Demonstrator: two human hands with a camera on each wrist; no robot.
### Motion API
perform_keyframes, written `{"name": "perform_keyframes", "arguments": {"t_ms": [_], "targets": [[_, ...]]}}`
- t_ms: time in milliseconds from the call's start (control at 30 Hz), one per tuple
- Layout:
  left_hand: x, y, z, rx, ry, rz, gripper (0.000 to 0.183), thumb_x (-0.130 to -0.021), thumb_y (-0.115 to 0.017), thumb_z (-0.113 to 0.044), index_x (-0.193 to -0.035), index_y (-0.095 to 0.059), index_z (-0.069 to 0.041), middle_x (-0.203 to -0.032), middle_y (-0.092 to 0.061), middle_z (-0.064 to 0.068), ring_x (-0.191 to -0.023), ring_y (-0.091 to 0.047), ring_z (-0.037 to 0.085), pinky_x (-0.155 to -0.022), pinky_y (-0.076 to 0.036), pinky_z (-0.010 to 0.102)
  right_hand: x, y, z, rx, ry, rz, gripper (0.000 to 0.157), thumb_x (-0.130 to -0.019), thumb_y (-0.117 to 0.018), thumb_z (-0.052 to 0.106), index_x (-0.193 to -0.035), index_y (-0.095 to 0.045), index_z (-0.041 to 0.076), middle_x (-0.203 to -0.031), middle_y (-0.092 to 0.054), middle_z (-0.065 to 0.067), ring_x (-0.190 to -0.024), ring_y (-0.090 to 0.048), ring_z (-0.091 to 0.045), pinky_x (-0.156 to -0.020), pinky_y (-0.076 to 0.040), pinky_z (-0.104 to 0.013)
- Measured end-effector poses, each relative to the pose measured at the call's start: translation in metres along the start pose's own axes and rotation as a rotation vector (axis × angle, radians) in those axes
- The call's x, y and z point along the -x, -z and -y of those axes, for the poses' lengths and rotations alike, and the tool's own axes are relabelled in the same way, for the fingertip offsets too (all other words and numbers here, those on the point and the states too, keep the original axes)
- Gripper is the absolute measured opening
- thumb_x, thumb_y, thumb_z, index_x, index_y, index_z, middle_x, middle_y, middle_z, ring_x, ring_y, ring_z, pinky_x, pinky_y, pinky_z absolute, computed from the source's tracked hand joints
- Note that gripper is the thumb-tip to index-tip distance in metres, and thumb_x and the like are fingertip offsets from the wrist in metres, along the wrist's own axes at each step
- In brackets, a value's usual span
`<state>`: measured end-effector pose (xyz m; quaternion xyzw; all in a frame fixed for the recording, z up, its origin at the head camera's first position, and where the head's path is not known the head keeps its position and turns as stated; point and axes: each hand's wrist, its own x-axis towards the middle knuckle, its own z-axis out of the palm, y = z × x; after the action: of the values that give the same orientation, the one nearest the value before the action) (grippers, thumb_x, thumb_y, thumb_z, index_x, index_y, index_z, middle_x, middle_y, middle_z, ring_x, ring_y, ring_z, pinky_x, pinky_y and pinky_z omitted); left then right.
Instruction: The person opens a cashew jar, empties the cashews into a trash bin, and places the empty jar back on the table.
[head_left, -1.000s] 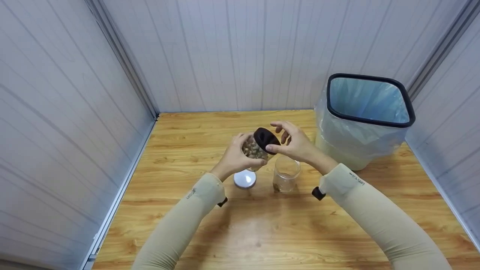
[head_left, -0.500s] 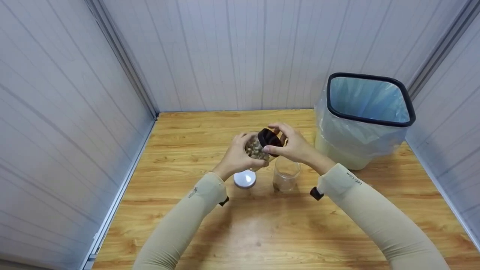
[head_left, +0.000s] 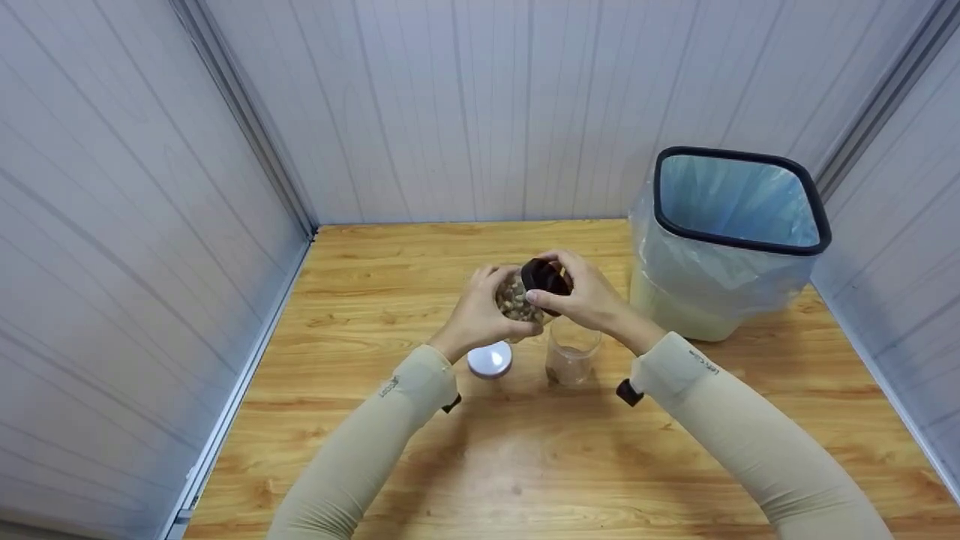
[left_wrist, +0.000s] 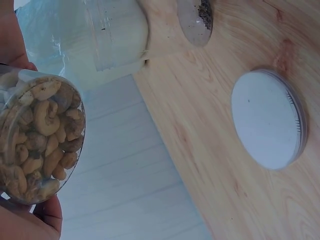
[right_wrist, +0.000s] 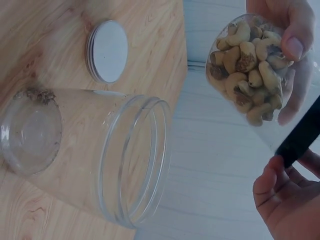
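My left hand (head_left: 476, 315) grips a clear jar (head_left: 516, 298) partly filled with cashews and holds it tilted above the table. At the jar's mouth is a black lid (head_left: 544, 281), which my right hand (head_left: 589, 296) holds with the thumb on the near side and fingers on the far side. In the right wrist view the cashews (right_wrist: 247, 70) lie toward the jar's base, away from the lid. Below the hands, a second clear jar (head_left: 574, 356) stands uncapped, dark crumbs (right_wrist: 40, 95) at its bottom edge. Left of it a white round lid (head_left: 490, 360) lies flat.
A bin (head_left: 679, 300) with a black rim and a plastic liner stands at the back right, beyond my right hand. Pale panel walls enclose the wooden table (head_left: 360, 300) at the back and both sides.
The black lid has turned and shifted slightly right with my right hand, whose fingers have closed in around it. My left hand and the cashew jar have moved slightly right.
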<state>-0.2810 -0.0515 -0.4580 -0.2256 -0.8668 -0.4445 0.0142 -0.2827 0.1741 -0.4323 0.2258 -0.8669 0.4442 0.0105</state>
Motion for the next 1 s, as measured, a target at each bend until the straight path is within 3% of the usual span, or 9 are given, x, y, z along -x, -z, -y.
{"name": "perform_keyframes", "arguments": {"t_ms": [267,600,1000], "targets": [[-0.0001,-0.0017,-0.0013,0.005,-0.018,-0.006,0.090,-0.074,-0.100,-0.039,-0.152,-0.061,-0.016,-0.138,-0.059,0.010,-0.128,-0.052,0.028,-0.109,-0.054,0.050,0.0011,0.0001,0.0020,0.009,-0.002,-0.075,0.066,-0.092,-0.079,0.042,-0.144,-0.061,0.006,-0.138,-0.065,-0.018,-0.120,-0.063,-0.037,-0.101,-0.056,-0.059],[-0.0001,-0.0017,-0.0022,0.056,-0.089,0.029,0.101,-0.073,-0.103,-0.037,-0.157,-0.053,-0.014,-0.144,-0.062,0.006,-0.130,-0.060,0.022,-0.114,-0.052,0.041,0.0004,0.0040,0.0036,-0.009,0.008,-0.119,0.065,-0.090,-0.075,0.043,-0.141,-0.063,0.004,-0.132,-0.067,-0.018,-0.114,-0.062,-0.034,-0.096,-0.055,-0.051],[-0.0030,-0.0060,-0.0019,0.089,-0.093,0.041,0.100,-0.074,-0.102,-0.029,-0.158,-0.050,-0.011,-0.148,-0.064,0.007,-0.129,-0.065,0.022,-0.113,-0.054,0.037,0.0006,0.0063,0.0021,-0.052,-0.020,-0.147,0.066,-0.091,-0.072,0.042,-0.142,-0.063,0.001,-0.134,-0.067,-0.021,-0.118,-0.061,-0.036,-0.101,-0.053,-0.053]]}}
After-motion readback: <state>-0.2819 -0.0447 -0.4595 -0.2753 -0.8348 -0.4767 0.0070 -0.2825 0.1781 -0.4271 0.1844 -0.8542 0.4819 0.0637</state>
